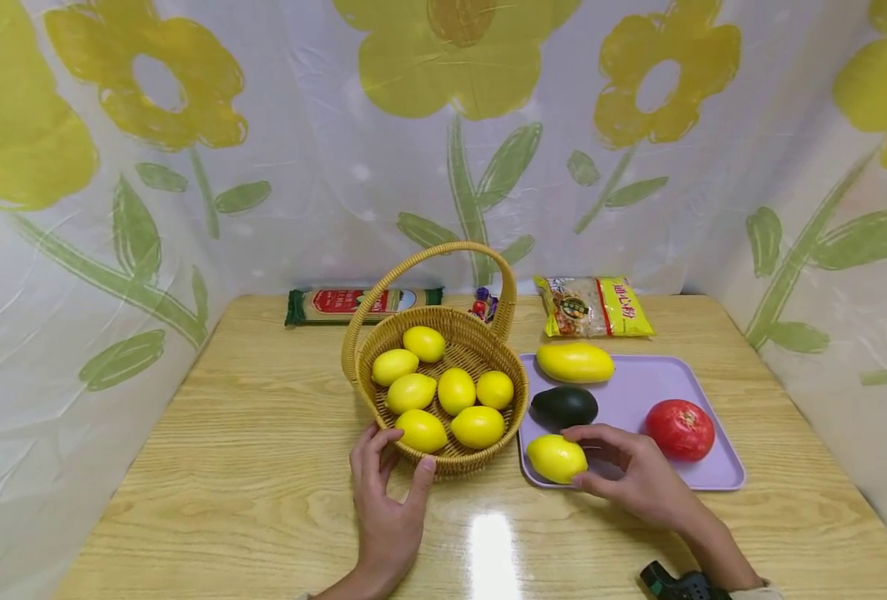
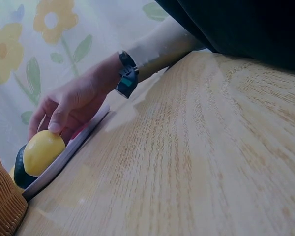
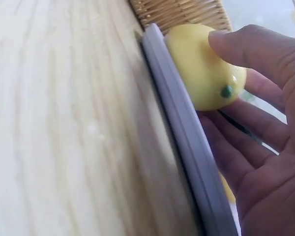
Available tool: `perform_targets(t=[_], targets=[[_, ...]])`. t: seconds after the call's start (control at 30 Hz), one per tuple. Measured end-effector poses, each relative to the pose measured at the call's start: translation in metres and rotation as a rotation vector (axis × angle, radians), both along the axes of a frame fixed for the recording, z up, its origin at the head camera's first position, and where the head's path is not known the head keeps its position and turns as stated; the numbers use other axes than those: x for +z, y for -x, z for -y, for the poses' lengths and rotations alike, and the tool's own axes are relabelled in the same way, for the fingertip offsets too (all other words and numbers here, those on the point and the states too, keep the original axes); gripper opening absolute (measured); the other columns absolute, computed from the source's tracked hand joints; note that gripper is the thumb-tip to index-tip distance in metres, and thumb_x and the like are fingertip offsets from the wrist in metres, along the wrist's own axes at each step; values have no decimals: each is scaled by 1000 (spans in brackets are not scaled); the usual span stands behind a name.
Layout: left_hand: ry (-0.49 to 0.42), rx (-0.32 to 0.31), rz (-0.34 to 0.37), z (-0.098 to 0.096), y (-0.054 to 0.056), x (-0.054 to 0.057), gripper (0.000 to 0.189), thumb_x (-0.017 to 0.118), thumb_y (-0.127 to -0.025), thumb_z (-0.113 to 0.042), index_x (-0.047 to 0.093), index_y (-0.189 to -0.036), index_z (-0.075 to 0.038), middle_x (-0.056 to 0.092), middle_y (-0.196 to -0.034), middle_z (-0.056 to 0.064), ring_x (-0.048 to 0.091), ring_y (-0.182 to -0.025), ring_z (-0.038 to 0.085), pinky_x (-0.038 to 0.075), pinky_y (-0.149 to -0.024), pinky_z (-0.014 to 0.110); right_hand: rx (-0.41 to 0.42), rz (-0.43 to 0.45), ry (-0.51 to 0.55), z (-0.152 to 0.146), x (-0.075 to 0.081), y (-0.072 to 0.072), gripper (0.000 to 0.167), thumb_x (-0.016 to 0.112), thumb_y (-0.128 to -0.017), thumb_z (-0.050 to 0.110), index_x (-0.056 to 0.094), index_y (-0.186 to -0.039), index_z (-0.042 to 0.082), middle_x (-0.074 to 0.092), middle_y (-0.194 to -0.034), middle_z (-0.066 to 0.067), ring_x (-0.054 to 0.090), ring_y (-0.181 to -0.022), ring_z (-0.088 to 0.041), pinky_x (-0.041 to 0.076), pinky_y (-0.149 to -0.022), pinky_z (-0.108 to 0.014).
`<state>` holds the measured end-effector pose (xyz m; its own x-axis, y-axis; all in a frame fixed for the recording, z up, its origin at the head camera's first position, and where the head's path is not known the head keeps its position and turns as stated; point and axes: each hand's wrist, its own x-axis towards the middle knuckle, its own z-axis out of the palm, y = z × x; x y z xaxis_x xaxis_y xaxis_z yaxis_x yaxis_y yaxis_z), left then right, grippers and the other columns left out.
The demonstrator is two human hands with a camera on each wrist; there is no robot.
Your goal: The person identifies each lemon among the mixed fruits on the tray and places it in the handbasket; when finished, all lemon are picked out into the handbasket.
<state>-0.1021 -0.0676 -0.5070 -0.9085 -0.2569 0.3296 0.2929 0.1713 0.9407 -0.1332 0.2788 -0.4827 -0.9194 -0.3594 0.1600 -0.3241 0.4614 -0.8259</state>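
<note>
In the head view a wicker basket (image 1: 520, 408) with a tall handle holds several lemons (image 1: 456, 392). My left hand (image 1: 389, 517) holds the basket's near left side, with the index fingertip and thumb right at the rim. My right hand (image 1: 631, 471) pinches another lemon (image 1: 556, 458) at the near left corner of a lilac tray (image 1: 638, 383). In the right wrist view the thumb lies on this lemon (image 3: 196, 64), close over the tray's edge, with the other fingers behind it.
On the tray also lie a dark green avocado-like fruit (image 1: 565, 407), a long yellow fruit (image 1: 574, 362) and a red tomato-like one (image 1: 679, 429). Behind stand a green-and-red packet (image 1: 331, 305), a small purple packet (image 1: 483, 305) and a yellow noodle bag (image 1: 597, 307). A floral curtain (image 1: 301, 167) encloses the table.
</note>
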Motion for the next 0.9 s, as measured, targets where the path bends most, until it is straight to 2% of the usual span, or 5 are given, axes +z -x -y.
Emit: perform_targets(t=[0.23,0.4,0.67,0.8,0.9], targets=[[0,-3,-4,1,0,0,52,80,-99,-10,54,-143,1,31,-167,25,40,-154,47,42,-126,18,-10,-2,0,4,0,0,50,93,-90,20,72,-135,23,76,-135,0,75,-119,-11,65,-102,-26],[7,-4,-1,1,0,0,52,81,-99,-11,54,-143,0,31,-167,25,42,-154,46,43,-127,20,12,14,69,4,4,-2,49,89,-94,13,72,-139,21,75,-139,-4,74,-121,-11,62,-103,-21],[13,-6,0,1,0,0,52,81,-99,-12,55,-143,-2,32,-167,23,44,-152,45,43,-128,25,39,-20,156,6,23,-4,48,83,-95,1,72,-140,15,73,-140,-8,71,-124,-10,62,-105,-22],[17,-1,3,1,0,0,51,81,-100,-12,55,-143,-1,33,-167,22,44,-153,44,43,-127,23,65,-68,157,11,35,1,49,82,-95,-1,71,-141,13,72,-141,-9,70,-126,-10,62,-106,-22],[20,5,10,1,-1,0,51,81,-100,-12,55,-143,-1,33,-167,22,43,-153,44,44,-128,29,86,-96,148,16,43,8,50,83,-95,0,71,-142,15,71,-142,-7,69,-127,-10,62,-106,-23]])
